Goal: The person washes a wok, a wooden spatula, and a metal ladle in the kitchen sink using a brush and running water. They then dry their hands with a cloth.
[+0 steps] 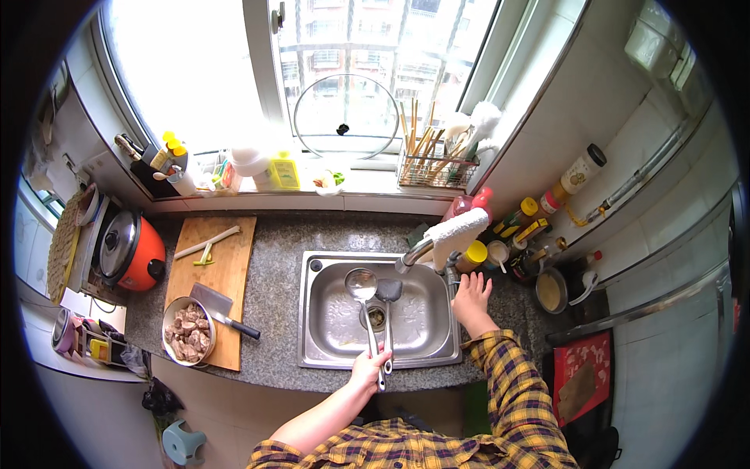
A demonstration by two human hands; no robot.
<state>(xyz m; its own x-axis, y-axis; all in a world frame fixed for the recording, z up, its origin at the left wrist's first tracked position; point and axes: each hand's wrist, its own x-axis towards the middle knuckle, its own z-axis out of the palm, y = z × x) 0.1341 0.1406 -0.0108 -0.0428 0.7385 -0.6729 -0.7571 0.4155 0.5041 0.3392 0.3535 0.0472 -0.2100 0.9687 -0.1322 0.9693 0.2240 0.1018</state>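
My left hand (370, 370) grips a steel ladle (360, 284) by its handle at the front edge of the sink (321, 352). A cooking spatula (389, 290) lies alongside it, its handle also at my left hand; whether the fingers close on both handles is hard to tell. Both heads hang over the wet basin, near the drain (375, 318). At the sink's right rim my right hand (472, 302) has its fingers apart, beside the base of the tap (450, 275). Contact with the tap's lever is unclear. A white cloth (460, 230) covers the spout.
To the left, a wooden cutting board (214, 275) bears a cleaver (214, 300), scallion pieces (208, 243) and a bowl of meat chunks (187, 331). Beyond it stands an orange rice cooker (137, 252). Several bottles and jars (521, 234) crowd the right. A glass lid (345, 117) leans against the window.
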